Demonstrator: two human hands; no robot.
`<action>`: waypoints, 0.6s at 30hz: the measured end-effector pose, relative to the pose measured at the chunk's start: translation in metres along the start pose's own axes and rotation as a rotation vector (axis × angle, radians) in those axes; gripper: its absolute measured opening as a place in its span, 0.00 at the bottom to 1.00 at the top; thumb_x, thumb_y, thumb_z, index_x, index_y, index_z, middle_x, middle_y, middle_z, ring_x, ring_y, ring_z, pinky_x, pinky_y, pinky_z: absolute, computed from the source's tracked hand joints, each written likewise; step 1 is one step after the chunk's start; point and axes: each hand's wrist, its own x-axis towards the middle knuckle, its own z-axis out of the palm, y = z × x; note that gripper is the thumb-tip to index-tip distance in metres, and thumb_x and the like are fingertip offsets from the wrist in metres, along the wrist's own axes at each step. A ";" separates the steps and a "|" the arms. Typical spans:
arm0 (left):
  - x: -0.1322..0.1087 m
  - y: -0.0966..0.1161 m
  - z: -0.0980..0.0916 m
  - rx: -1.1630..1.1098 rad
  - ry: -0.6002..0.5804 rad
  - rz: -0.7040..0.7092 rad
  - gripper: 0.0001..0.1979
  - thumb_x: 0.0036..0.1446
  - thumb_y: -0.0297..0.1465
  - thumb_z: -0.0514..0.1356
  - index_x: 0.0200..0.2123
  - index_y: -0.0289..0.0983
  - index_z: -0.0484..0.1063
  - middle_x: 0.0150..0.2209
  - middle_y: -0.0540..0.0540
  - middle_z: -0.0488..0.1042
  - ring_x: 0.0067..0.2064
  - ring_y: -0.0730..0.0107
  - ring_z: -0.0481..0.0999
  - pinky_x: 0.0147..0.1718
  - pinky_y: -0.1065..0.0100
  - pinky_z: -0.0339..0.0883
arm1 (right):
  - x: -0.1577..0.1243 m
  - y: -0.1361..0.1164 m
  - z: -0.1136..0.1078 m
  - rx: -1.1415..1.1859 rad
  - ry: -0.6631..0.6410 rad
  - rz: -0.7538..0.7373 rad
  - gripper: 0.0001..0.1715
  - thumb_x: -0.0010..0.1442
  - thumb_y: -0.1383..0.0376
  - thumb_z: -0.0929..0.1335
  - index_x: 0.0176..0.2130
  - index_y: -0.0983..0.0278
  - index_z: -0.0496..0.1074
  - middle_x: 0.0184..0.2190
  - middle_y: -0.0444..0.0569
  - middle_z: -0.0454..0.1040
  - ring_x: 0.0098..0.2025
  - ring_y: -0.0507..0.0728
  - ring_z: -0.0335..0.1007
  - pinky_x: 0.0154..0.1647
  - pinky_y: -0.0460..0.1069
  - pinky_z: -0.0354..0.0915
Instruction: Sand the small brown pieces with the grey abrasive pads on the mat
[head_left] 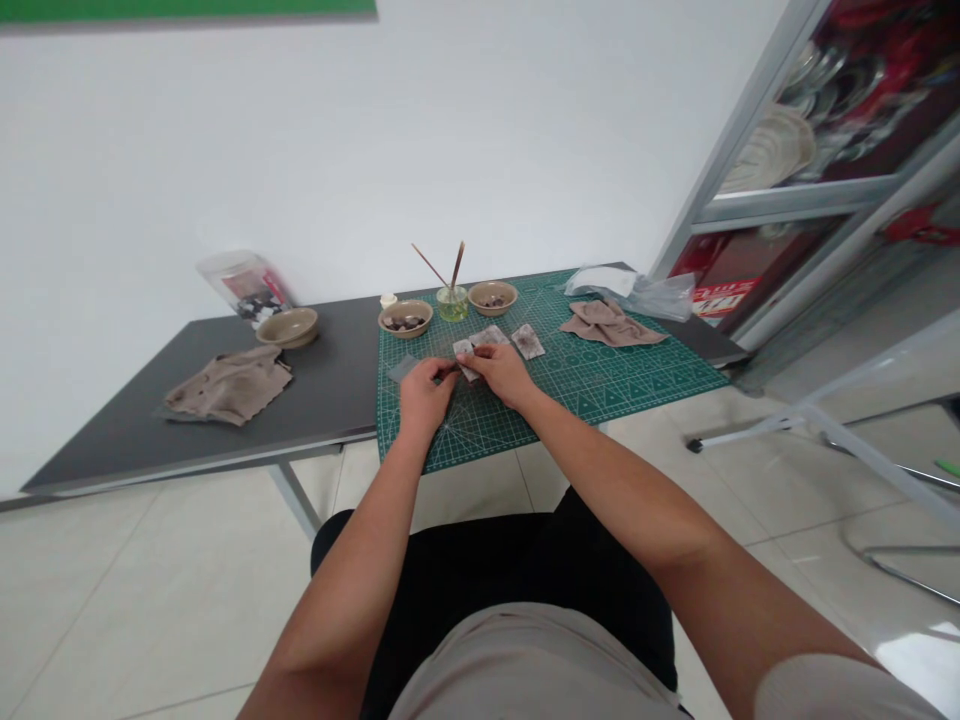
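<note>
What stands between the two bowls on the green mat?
A small clear cup stands between the left bowl and the right bowl, with thin sticks leaning out of it; the head view shows this.

Camera configuration: single head-worn unit, facing forward and tilted down
The viewpoint sits above the wearer's shirt [532, 665], which fills part of the bottom edge; the forearms [390, 490] lead up to both hands [425, 398], near the centre and at close range. The surface [330, 390] crosses mid-view beneath them, backed by the wall [450, 130] ahead. A wide field takes in the floor [112, 580] on either side and the cabinet [806, 207] at upper right
</note>
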 end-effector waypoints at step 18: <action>-0.001 0.001 -0.001 -0.003 -0.049 -0.068 0.06 0.54 0.32 0.61 0.33 0.38 0.78 0.31 0.48 0.78 0.32 0.67 0.73 0.35 0.67 0.66 | -0.002 -0.004 -0.003 0.108 -0.085 0.076 0.23 0.43 0.49 0.76 0.24 0.65 0.72 0.21 0.43 0.69 0.23 0.50 0.61 0.22 0.46 0.64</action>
